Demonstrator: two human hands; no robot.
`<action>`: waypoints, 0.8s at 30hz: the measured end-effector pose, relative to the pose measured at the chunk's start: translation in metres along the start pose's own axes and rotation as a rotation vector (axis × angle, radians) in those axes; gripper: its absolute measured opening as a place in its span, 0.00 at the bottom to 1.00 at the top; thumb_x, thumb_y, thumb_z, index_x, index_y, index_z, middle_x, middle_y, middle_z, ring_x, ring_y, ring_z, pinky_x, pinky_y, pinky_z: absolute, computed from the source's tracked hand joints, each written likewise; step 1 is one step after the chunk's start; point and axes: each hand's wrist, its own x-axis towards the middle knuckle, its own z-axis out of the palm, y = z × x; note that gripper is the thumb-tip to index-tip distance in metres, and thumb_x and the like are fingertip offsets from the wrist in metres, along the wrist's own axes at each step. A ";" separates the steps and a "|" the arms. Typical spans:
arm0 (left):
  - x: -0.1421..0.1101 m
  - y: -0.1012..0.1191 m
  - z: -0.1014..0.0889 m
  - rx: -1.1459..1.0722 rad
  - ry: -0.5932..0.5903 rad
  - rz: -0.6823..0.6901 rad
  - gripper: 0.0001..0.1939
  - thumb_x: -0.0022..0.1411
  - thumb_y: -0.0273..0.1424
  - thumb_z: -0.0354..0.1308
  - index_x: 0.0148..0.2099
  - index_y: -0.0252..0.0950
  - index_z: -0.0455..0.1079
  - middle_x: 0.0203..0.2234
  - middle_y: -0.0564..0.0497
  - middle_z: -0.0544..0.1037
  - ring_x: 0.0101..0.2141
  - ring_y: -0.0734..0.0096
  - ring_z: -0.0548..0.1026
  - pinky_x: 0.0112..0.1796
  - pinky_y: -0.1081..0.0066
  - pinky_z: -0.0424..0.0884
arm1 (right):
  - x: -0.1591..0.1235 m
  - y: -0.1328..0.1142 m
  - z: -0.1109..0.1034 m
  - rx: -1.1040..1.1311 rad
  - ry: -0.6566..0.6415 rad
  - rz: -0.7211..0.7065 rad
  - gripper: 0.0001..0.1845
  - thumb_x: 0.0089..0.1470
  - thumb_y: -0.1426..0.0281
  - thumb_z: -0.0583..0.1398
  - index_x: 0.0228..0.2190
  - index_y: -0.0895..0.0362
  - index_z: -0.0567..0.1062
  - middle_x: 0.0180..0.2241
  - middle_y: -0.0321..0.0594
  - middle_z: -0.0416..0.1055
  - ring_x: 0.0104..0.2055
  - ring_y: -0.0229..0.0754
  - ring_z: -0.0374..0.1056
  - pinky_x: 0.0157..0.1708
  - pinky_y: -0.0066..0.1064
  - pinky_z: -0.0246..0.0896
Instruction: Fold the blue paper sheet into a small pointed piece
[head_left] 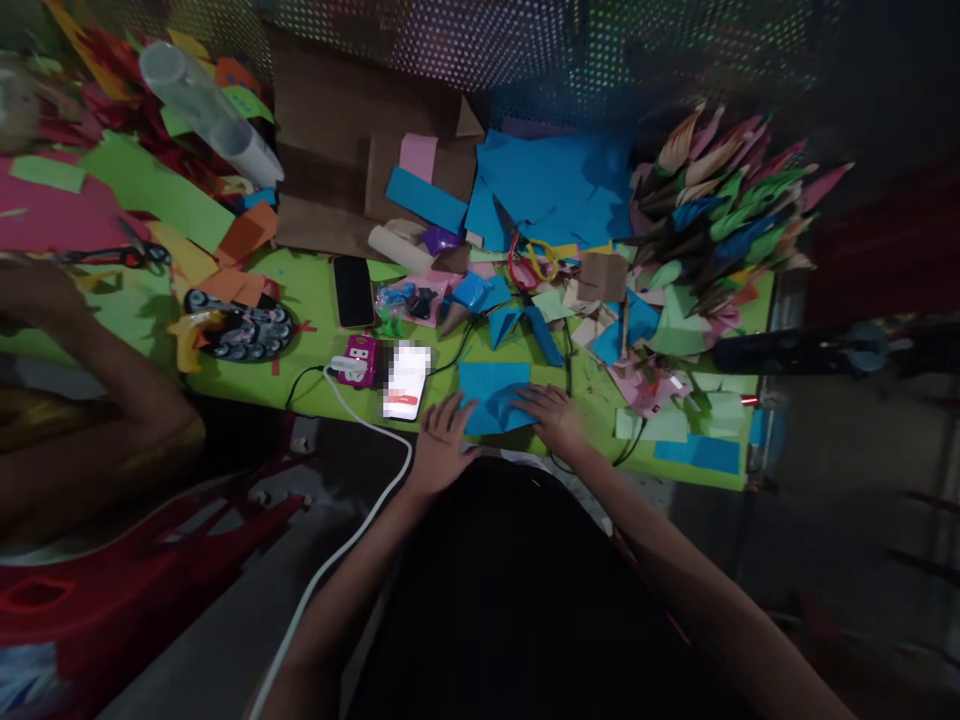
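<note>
Touching blue paper [495, 388] just right of lit phone [405, 385]: left hand [444, 445] on paper's phone side, right hand [556, 420] opposite, both loosely spread, fingers partly hiding paper's edges. Phone screen partly pixelated.

Makeshift paper-craft workspace, dimly lit. Green-covered surface [311, 280] crowded with cut paper [491, 385]; brown cardboard [322, 150] at 11 o'clock, scissors [515, 262] at 1, bundle of pointed paper pieces [724, 210] at 2. Dotted mesh sheet [465, 50] at 12, red plastic chair [150, 558] at 8.
</note>
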 end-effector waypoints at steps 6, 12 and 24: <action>0.022 -0.013 0.011 0.065 -0.240 0.306 0.27 0.65 0.29 0.58 0.65 0.49 0.65 0.65 0.49 0.68 0.68 0.58 0.60 0.67 0.48 0.47 | -0.007 0.004 0.000 -0.016 -0.025 -0.003 0.31 0.47 0.82 0.57 0.52 0.51 0.78 0.58 0.42 0.73 0.62 0.50 0.66 0.63 0.50 0.55; 0.022 -0.018 0.020 -0.019 -0.230 0.225 0.24 0.65 0.25 0.56 0.61 0.49 0.70 0.64 0.51 0.69 0.67 0.62 0.61 0.67 0.49 0.48 | -0.008 0.001 -0.002 0.039 -0.037 -0.016 0.32 0.49 0.80 0.59 0.56 0.49 0.75 0.61 0.41 0.71 0.62 0.50 0.65 0.61 0.47 0.56; 0.055 0.004 0.028 -0.012 -0.028 -0.397 0.10 0.67 0.36 0.57 0.38 0.37 0.76 0.35 0.43 0.82 0.42 0.57 0.78 0.44 0.62 0.67 | 0.030 0.000 0.009 0.268 0.055 0.596 0.15 0.60 0.57 0.58 0.26 0.53 0.71 0.23 0.36 0.69 0.28 0.43 0.65 0.28 0.31 0.51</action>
